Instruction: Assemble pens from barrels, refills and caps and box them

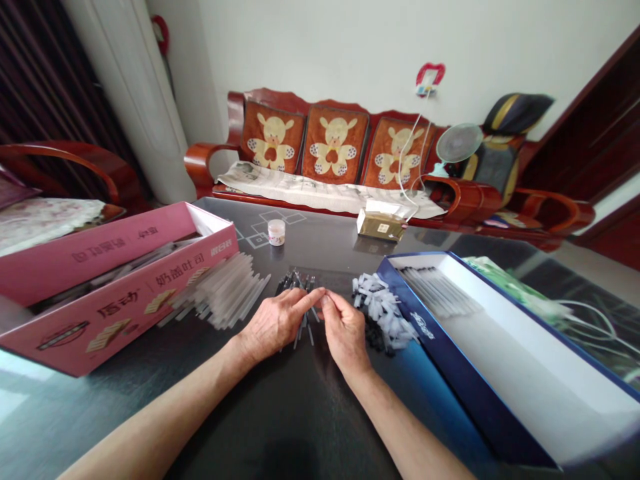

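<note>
My left hand point(274, 323) and my right hand point(344, 331) meet fingertip to fingertip over a small pile of dark thin pen refills point(296, 283) on the black table point(280, 413). Both hands pinch something small between them that I cannot make out. A heap of clear plastic tubes point(227, 290) lies just left of my left hand. A pile of small translucent caps point(383, 310) lies right of my right hand, with small black parts point(375, 340) beneath it.
An open pink cardboard box point(115, 300) stands at the left. A blue box point(500, 360) holding clear tubes stands at the right. A small white jar point(276, 231) and a tissue box point(381, 223) sit farther back. A wooden sofa point(330, 143) and small fan point(457, 143) are behind.
</note>
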`<state>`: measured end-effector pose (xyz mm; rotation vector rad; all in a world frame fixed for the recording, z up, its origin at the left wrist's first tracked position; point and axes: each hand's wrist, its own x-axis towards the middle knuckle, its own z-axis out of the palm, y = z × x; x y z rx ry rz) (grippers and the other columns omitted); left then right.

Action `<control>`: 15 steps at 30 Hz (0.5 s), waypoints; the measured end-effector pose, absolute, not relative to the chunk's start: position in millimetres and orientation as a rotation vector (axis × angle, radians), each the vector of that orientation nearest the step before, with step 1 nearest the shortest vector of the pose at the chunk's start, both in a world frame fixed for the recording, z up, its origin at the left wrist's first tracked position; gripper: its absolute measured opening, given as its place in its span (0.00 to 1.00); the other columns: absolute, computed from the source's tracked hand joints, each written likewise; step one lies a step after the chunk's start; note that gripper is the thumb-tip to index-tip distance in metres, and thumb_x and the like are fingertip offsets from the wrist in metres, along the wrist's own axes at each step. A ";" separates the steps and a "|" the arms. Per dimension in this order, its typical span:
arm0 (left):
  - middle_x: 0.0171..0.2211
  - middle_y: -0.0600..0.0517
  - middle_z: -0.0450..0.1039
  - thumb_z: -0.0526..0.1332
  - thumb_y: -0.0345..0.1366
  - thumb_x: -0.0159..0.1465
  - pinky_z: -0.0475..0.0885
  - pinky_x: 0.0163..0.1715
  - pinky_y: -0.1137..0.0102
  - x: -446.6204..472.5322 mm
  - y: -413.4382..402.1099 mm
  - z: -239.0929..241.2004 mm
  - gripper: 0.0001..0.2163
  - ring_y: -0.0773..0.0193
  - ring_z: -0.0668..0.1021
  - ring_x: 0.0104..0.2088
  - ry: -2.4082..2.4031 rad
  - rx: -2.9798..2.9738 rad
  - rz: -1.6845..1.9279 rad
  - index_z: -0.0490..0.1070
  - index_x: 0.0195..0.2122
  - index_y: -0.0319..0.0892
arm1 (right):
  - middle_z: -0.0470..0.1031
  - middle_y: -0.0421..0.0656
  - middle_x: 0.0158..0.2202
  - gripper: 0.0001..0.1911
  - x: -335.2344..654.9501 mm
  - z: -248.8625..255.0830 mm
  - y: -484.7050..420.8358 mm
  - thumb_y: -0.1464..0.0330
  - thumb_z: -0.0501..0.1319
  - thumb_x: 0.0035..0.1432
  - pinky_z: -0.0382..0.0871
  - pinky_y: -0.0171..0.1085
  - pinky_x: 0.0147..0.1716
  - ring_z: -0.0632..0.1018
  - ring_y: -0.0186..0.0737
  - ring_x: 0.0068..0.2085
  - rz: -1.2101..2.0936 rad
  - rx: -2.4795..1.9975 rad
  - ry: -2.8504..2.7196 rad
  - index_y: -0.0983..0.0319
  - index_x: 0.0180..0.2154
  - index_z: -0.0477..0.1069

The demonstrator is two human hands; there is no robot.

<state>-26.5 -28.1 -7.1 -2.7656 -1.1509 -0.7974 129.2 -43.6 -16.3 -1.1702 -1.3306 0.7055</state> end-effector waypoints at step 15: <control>0.32 0.51 0.69 0.48 0.28 0.65 0.70 0.31 0.75 -30.6 -25.7 -10.8 0.20 0.66 0.74 0.32 -1.272 -2.664 -0.767 0.61 0.58 0.44 | 0.76 0.44 0.35 0.09 234.6 1.3 -5.5 0.71 0.58 0.54 0.69 0.40 0.41 0.76 0.42 0.38 -0.049 -1.524 -1.836 0.60 0.34 0.77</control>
